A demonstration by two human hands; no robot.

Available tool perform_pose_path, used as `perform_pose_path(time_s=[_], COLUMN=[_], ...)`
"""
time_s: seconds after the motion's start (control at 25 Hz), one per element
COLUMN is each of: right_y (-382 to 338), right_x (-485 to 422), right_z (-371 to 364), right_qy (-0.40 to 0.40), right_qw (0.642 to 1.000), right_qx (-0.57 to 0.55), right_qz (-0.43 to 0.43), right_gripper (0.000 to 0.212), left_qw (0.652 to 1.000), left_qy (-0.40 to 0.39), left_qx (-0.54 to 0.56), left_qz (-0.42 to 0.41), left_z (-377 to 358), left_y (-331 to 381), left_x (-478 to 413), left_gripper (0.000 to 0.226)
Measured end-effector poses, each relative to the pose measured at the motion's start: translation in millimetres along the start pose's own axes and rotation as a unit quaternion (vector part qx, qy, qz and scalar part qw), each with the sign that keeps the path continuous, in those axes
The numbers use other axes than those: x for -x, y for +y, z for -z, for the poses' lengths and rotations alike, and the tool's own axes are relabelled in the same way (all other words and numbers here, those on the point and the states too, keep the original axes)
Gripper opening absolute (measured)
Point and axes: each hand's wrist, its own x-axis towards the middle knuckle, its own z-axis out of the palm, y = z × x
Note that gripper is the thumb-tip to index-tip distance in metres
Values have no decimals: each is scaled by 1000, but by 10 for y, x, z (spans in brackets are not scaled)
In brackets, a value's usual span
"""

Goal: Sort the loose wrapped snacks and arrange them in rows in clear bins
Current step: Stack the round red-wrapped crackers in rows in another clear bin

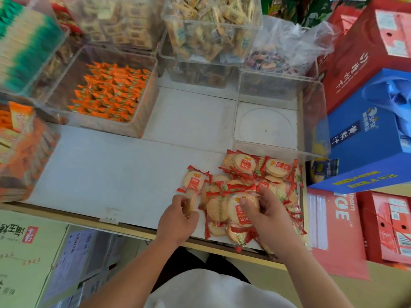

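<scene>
A loose heap of round rice crackers in red-edged clear wrappers (262,174) lies on the white shelf (106,170) at the front right. My left hand (178,218) grips one wrapped cracker (190,204) on edge at the heap's left side. My right hand (266,210) pinches another wrapped cracker (241,213), thumb on its printed face. Just behind the heap stands an empty clear bin (311,121).
Filled clear bins ring the shelf: orange wrapped sweets (109,94), biscuit packs (206,27), green-edged packs (24,47), orange packs (20,147). A plastic bag of sweets (278,54) sits behind the empty bin. Red and blue cartons (367,130) crowd the right side.
</scene>
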Motion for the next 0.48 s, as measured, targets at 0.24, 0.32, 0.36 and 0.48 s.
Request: perform_pose_path(time_s=[0.24,0.32,0.36,0.48], right_y=[-157,-224,-245,-315], right_x=[-64,-102,-133,-204], right_z=[-26,-30,-24,-5], right_qy=[8,7,6,4], right_qw=[1000,1000,1000,1000], right_qx=[2,5,1,2], right_qz=[18,21,25,31], right_gripper=[79,77,78,77], left_qw=[867,850,853,883], left_qy=[-85,-108,-108,-83], left_qx=[487,514,510,463], left_qz=[61,38,29,12], left_z=[584,644,651,661], left_y=[553,684,729,785], left_x=[453,520,524,468], left_gripper=[23,22,22,24])
